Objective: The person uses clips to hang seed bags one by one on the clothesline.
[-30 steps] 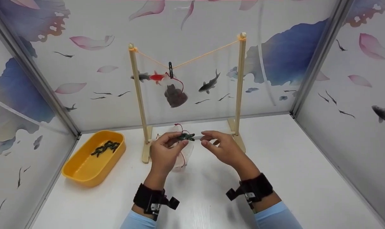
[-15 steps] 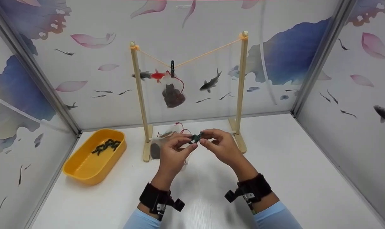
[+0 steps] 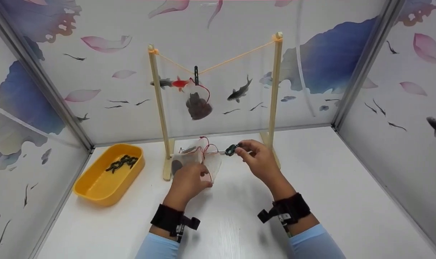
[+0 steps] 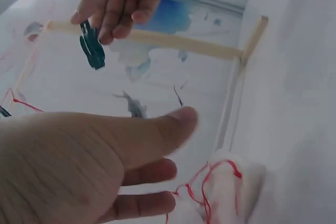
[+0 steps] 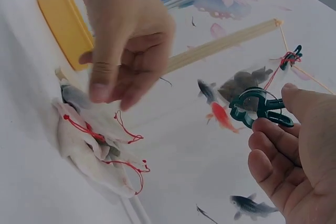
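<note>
My right hand (image 3: pixel 259 158) pinches a dark green spring clip (image 3: pixel 231 149) between thumb and fingers. In the right wrist view the handles of the clip (image 5: pixel 257 107) lie at my fingertips and its rounded jaws point away. My left hand (image 3: pixel 189 183) hovers by white drawstring mesh bags (image 3: pixel 214 162) on the table, its fingers loosely bent and holding nothing. Red cords of the bags (image 5: pixel 86 153) lie loose in the right wrist view. Another dark clip (image 3: pixel 196 75) grips the orange string (image 3: pixel 239 55), and a mesh bag with dark contents (image 3: pixel 198 106) hangs from it.
Two wooden posts (image 3: pixel 274 90) on flat feet hold the sagging string, and a thin white bar joins them low down. At the left stands a yellow tray (image 3: pixel 108 198) with several dark green clips (image 3: pixel 122 163) inside. Patterned panels (image 3: pixel 218 43) enclose the table.
Both hands came together at the green clip, then the left hand let go and moved down left to the bags. The clip is now in the right hand alone.
</note>
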### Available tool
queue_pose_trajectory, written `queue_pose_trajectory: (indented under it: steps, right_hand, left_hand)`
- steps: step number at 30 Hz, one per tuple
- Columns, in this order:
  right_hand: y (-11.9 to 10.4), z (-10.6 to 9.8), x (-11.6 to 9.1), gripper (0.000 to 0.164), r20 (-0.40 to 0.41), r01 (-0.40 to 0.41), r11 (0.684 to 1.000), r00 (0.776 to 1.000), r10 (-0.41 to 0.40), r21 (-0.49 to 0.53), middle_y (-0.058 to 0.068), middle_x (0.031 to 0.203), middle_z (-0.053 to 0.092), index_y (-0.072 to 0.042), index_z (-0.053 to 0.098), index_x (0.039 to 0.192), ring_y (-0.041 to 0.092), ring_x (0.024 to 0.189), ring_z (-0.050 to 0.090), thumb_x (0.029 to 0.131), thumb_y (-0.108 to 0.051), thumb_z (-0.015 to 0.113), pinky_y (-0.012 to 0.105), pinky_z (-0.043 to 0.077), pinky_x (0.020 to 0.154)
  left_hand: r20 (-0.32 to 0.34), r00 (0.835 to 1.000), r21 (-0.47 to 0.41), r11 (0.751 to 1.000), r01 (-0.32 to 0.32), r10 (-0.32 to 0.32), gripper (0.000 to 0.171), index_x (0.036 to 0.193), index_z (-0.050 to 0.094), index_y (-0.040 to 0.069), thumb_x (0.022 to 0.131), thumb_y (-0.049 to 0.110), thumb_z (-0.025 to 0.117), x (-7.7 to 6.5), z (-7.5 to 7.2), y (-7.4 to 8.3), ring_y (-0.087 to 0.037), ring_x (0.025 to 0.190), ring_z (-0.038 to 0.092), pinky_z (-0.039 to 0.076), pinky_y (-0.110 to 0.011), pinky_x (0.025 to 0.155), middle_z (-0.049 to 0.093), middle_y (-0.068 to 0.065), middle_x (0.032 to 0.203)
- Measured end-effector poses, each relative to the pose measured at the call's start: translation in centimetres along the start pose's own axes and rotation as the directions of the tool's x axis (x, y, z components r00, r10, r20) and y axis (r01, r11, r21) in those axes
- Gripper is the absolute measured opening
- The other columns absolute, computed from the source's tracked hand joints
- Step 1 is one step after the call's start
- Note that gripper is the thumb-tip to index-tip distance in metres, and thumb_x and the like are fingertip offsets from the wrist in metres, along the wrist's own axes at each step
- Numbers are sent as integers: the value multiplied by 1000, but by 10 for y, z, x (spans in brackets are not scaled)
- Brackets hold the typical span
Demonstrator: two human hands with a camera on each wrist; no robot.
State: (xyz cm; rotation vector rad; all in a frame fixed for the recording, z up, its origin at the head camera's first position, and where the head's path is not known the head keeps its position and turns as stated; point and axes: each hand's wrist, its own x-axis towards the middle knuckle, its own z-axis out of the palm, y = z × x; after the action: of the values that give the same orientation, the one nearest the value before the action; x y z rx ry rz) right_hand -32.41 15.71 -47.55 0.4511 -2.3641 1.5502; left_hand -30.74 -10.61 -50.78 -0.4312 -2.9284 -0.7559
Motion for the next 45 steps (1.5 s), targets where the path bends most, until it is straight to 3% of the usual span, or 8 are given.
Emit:
queue_pose_trajectory:
  steps: [6,15,21,26,31,36,39,45]
  right_hand:
    - [5,-4,3,19,-44,23,1000,999,-24,-16,7,101,83,-7,83,117,19,85,73,110,-25,77,23,59,74]
    - [9,-4,2,17,-72,7,999,997,-11,-50,5,100,83,-10,84,115,17,86,73,110,-24,76,24,59,74]
    - [10,-5,3,17,-85,15,998,996,-20,-55,5,100,83,-11,85,114,17,86,74,111,-24,75,23,59,74]
    - [12,-7,4,19,-94,14,997,995,-21,-74,5,102,84,-12,86,114,16,88,75,111,-27,75,23,60,75]
    - [12,-9,7,18,-110,5,998,994,-12,-63,6,104,86,-12,87,114,18,90,77,110,-26,76,23,60,75]
    - [10,-10,17,17,-132,-5,999,991,-2,-52,7,103,86,-10,87,115,17,88,77,109,-23,78,22,59,74]
    - [5,-13,29,18,-137,15,998,990,-24,-62,9,103,86,-9,88,116,15,87,76,110,-23,78,21,59,73]
    - [-30,-28,67,20,-140,127,991,981,-132,-43,11,101,86,-6,88,115,13,84,74,110,-23,78,19,58,71]
  left_hand:
    - [-5,999,177,983,-46,48,31,99,84,12,77,20,105,1,15,-21,-27,95,72,62,-48,82,79,-6,102]
    - [-127,979,246,961,-126,161,9,89,84,13,96,16,89,5,22,-29,-19,74,66,57,-40,66,75,-2,83]
    - [-284,949,209,975,-80,139,10,97,84,12,103,20,85,7,14,-26,-23,78,75,61,-42,69,81,-5,88]
    - [-368,927,100,995,-31,65,20,116,84,7,108,24,79,8,5,-24,-31,104,81,67,-49,85,83,-11,114]
    - [-435,900,-81,997,-5,-31,19,118,83,3,110,18,74,10,-11,-23,-26,97,78,66,-45,82,78,-11,109]
    - [-458,878,-264,964,12,-137,20,117,82,2,112,18,71,12,-36,-17,-22,88,70,60,-36,77,74,-10,101]
    - [-464,870,-307,951,21,-169,23,122,82,1,114,19,69,15,-54,-10,-23,92,69,61,-36,81,75,-11,106]
    - [-542,825,-301,954,-15,-158,25,128,80,0,114,19,71,32,-107,3,-30,96,72,67,-43,88,77,-17,114]
